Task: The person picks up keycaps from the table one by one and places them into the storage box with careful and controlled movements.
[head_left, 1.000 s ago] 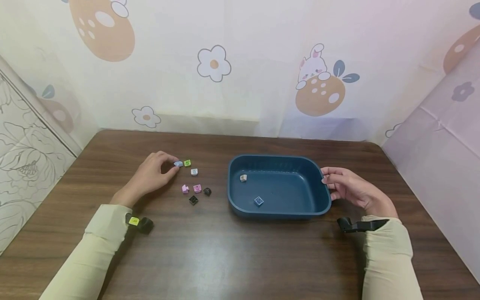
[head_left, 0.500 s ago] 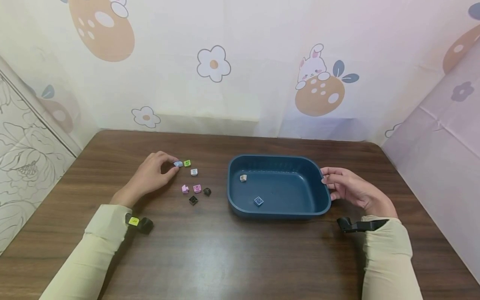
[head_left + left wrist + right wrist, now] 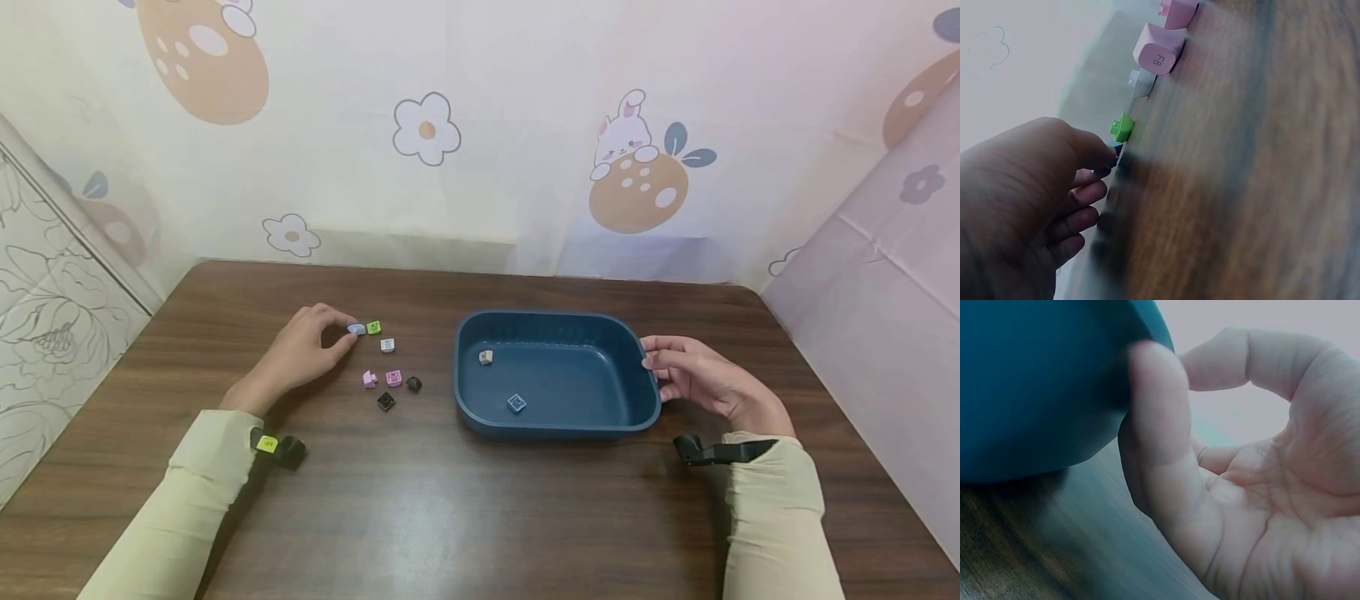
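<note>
My left hand [image 3: 303, 348] pinches a light blue keycap [image 3: 356, 329] between thumb and fingertip, low over the table. In the left wrist view the hand [image 3: 1029, 187] largely hides that keycap. Right beside it lies a green keycap [image 3: 373, 328], with a white one [image 3: 387, 345] just nearer. Closer still are two pink keycaps [image 3: 393, 378] and two black keycaps [image 3: 386, 402]. My right hand [image 3: 708, 379] holds the right end of a dark blue plastic tub [image 3: 557, 432] with thumb and fingers at its rim. Inside the tub lie a whitish keycap [image 3: 486, 357] and a blue keycap [image 3: 517, 403].
The brown wooden table [image 3: 360, 517] reaches back to a wall covered by a patterned cloth [image 3: 510, 192]. Each wrist wears a black camera mount, one on the left [image 3: 289, 452] and one on the right [image 3: 720, 451].
</note>
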The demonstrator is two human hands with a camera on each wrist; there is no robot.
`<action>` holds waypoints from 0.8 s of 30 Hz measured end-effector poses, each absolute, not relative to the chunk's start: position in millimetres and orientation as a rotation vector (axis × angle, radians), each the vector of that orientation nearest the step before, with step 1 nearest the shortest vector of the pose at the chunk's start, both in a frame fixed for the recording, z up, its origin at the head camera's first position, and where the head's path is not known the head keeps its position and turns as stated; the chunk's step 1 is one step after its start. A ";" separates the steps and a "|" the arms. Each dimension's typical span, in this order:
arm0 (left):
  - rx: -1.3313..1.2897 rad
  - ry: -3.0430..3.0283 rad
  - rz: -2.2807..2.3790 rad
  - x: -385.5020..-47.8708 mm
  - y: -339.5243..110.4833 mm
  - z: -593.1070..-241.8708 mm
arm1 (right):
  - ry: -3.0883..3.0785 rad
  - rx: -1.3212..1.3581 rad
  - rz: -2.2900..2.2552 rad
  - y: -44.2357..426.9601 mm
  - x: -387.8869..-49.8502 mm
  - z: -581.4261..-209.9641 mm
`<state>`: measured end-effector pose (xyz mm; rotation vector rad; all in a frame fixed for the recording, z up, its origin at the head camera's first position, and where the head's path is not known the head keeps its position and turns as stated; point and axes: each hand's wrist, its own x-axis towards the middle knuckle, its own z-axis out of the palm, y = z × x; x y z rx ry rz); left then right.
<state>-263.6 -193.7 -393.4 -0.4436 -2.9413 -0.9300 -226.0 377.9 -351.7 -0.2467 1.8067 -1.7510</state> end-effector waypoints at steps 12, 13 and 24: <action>-0.491 -2.898 -0.978 -262.5 -188.0 -386.9 | 1.790 -0.242 -1.758 379.0 -226.1 -350.5; -0.492 -2.895 -0.981 -262.4 -187.4 -386.2 | 1.791 -0.239 -1.759 379.1 -226.1 -350.5; -0.508 -2.886 -1.006 -258.8 -180.3 -379.4 | 1.787 -0.240 -1.766 380.2 -225.5 -351.1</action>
